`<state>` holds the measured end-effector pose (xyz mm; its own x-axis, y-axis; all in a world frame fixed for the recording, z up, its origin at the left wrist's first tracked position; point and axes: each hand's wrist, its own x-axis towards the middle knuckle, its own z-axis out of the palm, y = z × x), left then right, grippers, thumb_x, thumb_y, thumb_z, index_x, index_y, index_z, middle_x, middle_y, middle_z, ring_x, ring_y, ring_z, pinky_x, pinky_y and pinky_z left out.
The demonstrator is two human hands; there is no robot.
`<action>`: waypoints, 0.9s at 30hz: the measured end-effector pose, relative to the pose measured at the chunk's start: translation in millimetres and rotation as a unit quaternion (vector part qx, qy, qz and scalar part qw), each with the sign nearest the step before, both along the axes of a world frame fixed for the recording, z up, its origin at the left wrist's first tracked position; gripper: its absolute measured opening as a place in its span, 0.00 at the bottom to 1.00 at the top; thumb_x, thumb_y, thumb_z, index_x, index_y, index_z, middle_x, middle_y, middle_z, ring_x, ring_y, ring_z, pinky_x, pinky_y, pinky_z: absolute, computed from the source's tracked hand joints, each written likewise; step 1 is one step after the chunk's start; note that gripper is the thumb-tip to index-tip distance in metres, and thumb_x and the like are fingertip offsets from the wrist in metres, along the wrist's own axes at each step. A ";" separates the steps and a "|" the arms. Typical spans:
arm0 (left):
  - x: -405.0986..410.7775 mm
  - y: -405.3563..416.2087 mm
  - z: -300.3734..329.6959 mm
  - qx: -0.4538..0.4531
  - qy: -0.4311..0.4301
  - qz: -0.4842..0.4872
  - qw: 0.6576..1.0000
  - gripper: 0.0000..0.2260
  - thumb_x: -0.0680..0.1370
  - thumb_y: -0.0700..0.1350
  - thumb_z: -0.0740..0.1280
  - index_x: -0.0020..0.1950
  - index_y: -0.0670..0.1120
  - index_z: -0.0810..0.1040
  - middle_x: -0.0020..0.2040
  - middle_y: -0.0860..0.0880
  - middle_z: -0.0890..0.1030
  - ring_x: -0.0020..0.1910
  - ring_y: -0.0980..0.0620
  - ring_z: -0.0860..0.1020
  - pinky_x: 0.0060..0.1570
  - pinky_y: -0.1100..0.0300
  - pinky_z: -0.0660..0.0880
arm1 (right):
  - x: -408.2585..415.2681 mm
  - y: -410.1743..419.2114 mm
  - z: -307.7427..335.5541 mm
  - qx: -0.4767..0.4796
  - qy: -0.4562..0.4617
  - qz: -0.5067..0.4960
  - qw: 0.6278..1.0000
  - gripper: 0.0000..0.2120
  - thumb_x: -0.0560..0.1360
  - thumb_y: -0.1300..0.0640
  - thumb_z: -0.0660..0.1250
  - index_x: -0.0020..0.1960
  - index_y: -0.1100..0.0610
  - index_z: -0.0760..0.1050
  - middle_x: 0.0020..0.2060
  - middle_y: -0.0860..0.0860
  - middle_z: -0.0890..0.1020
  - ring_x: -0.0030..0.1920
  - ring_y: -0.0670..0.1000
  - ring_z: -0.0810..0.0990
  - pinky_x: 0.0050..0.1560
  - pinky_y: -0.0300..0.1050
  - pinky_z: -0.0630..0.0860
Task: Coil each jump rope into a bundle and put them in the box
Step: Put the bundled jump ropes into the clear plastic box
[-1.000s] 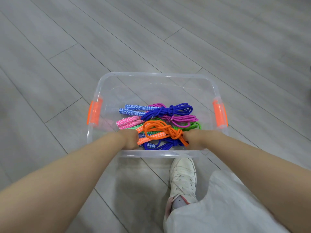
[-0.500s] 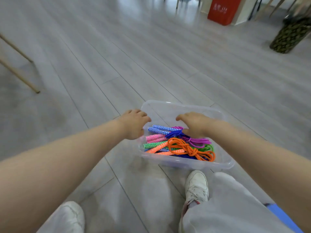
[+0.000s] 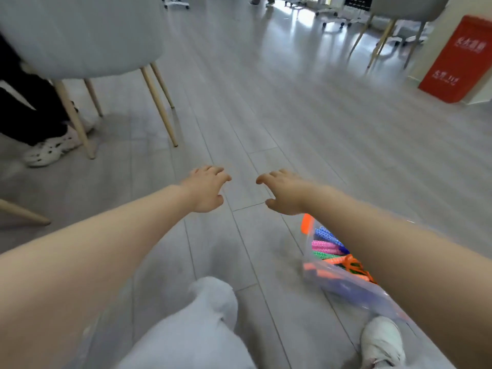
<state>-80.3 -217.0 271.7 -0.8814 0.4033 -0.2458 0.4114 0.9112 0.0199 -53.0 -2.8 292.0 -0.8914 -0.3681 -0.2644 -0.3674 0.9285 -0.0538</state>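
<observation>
Head view: both hands are extended forward over bare floor (image 3: 266, 115), empty, fingers loosely spread and slightly curled, holding nothing. The left hand (image 3: 206, 189) and right hand (image 3: 283, 191) sit level with each other, a narrow gap of floor between them. The box (image 3: 346, 282), a clear plastic tub with an orange latch (image 3: 306, 223) at its left end, lies near and to the right, behind and below the right hand and partly hidden under the right forearm. Inside it, coiled jump ropes (image 3: 330, 249) show in blue, pink, green and orange; how many cannot be counted. The box's long axis appears to run from far-left to near-right. The right hand is plainly the nearer to it; the left is well apart. No loose rope shows anywhere on the floor, so the task judges as complete or nearly so. Around: a grey chair (image 3: 87, 35) with wooden legs far left, another person's shoe (image 3: 50, 150) beside it, a red bin (image 3: 455, 59) far right. The wearer's own knee (image 3: 207, 310) and white shoe (image 3: 383, 339) sit nearest.
</observation>
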 end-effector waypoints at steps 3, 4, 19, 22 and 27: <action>2.3 -62.9 -24.9 0.012 -0.012 0.061 0.998 0.26 0.79 0.49 0.60 0.76 0.50 0.58 0.78 0.46 0.55 0.76 0.45 0.53 0.72 0.48 0.53 | -8.2 -58.5 -17.6 -0.007 -0.020 0.026 0.999 0.27 0.79 0.52 0.61 0.75 0.52 0.57 0.71 0.55 0.66 0.71 0.58 0.63 0.68 0.51 0.61; 4.4 -83.9 -35.2 0.013 -0.020 0.082 0.996 0.26 0.79 0.49 0.61 0.76 0.50 0.58 0.78 0.46 0.55 0.76 0.45 0.53 0.72 0.48 0.54 | -10.6 -76.7 -25.3 -0.006 -0.028 0.035 0.999 0.27 0.79 0.52 0.61 0.75 0.52 0.57 0.71 0.55 0.66 0.71 0.57 0.62 0.68 0.52 0.61; 132.1 -296.8 -228.2 0.088 -0.143 0.444 0.880 0.25 0.75 0.50 0.64 0.72 0.47 0.67 0.70 0.41 0.68 0.69 0.40 0.67 0.66 0.49 0.67 | -7.0 -269.9 -116.4 0.085 -0.069 0.234 0.966 0.27 0.78 0.54 0.61 0.75 0.51 0.58 0.70 0.53 0.67 0.70 0.56 0.63 0.68 0.51 0.61; 171.3 -300.4 -261.0 0.106 -0.156 0.491 0.850 0.25 0.74 0.51 0.67 0.68 0.45 0.69 0.67 0.41 0.70 0.66 0.40 0.70 0.63 0.50 0.70 | -13.8 -285.2 -121.9 0.104 -0.067 0.237 0.964 0.27 0.78 0.54 0.61 0.75 0.51 0.58 0.70 0.53 0.68 0.70 0.57 0.64 0.68 0.51 0.62; 226.2 -294.3 -301.1 0.064 -0.139 0.494 0.856 0.24 0.73 0.55 0.70 0.64 0.46 0.69 0.63 0.44 0.71 0.64 0.43 0.71 0.58 0.50 0.72 | -12.3 -301.5 -142.8 0.134 -0.090 0.190 0.968 0.27 0.77 0.54 0.60 0.75 0.52 0.57 0.68 0.55 0.70 0.69 0.58 0.65 0.68 0.51 0.64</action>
